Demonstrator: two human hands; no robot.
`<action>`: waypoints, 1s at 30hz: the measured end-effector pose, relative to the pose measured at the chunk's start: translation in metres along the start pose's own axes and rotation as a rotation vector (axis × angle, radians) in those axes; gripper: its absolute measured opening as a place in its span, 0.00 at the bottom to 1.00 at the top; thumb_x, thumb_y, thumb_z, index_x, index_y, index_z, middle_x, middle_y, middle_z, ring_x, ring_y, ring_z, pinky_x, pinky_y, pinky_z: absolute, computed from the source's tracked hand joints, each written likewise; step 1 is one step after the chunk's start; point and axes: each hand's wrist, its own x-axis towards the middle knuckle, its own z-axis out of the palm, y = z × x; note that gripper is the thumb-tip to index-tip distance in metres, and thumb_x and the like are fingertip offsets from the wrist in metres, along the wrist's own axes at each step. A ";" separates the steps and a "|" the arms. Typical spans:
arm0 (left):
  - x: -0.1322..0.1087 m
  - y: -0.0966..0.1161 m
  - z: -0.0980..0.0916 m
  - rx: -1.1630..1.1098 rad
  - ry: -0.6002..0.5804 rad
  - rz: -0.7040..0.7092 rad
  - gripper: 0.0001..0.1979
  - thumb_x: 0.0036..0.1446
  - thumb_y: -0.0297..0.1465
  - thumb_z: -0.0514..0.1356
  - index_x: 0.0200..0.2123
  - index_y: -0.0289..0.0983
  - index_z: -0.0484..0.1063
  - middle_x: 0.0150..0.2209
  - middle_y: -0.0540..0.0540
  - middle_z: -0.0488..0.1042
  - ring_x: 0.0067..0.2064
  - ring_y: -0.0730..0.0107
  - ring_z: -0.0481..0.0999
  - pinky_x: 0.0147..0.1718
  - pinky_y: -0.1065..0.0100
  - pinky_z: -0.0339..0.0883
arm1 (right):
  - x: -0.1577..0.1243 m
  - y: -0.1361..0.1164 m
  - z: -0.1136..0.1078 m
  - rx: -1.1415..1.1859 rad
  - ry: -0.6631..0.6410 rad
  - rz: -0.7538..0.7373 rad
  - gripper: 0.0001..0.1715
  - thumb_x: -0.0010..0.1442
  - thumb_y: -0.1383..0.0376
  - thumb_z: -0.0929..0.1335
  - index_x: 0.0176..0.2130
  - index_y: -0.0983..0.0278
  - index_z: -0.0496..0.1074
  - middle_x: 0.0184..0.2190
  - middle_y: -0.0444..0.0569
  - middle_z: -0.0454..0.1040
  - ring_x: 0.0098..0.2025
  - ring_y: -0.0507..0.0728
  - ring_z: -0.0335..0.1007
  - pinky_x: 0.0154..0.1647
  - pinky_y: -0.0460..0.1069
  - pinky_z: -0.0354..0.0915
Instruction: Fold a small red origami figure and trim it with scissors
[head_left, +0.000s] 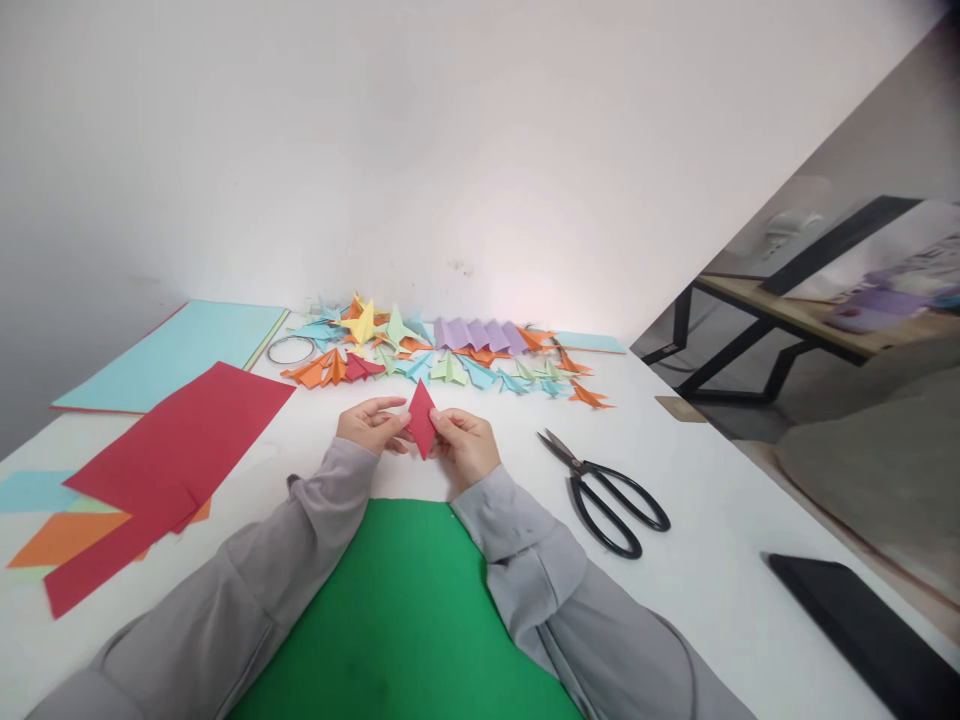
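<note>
A small red folded paper piece (421,419), diamond-shaped, stands upright between both my hands above the white table (712,560). My left hand (370,424) pinches its left edge with thumb and fingers. My right hand (465,444) pinches its right edge. Both arms are in grey sleeves. A green paper sheet (405,620) lies under my forearms near the table's front.
Black scissors (609,494) lie to the right of my hands. Several folded paper shapes (442,355) in many colours lie along the far edge, beside a tape ring (291,350). Red sheets (161,465), an orange sheet and a light blue sheet (176,355) lie left. A black flat object (870,630) sits at the near right.
</note>
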 end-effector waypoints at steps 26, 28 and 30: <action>-0.001 0.008 0.001 0.039 0.126 0.031 0.27 0.28 0.38 0.71 0.35 0.30 0.73 0.13 0.55 0.67 0.12 0.82 0.61 0.12 0.76 0.53 | -0.003 -0.004 0.001 -0.124 -0.089 -0.055 0.18 0.38 0.59 0.75 0.15 0.65 0.65 0.11 0.40 0.68 0.13 0.47 0.60 0.15 0.43 0.57; -0.002 0.008 0.002 0.043 0.096 0.023 0.28 0.27 0.37 0.71 0.35 0.30 0.73 0.15 0.54 0.69 0.13 0.81 0.62 0.12 0.76 0.54 | -0.002 -0.003 0.000 -0.107 -0.047 -0.058 0.19 0.39 0.57 0.75 0.15 0.64 0.64 0.11 0.40 0.68 0.12 0.46 0.59 0.14 0.43 0.56; -0.003 0.006 0.003 0.053 0.050 0.027 0.28 0.26 0.36 0.72 0.34 0.30 0.73 0.16 0.51 0.71 0.15 0.79 0.65 0.13 0.76 0.56 | -0.002 -0.004 0.000 -0.106 -0.013 -0.061 0.20 0.39 0.56 0.74 0.16 0.64 0.64 0.10 0.39 0.67 0.12 0.46 0.57 0.13 0.43 0.54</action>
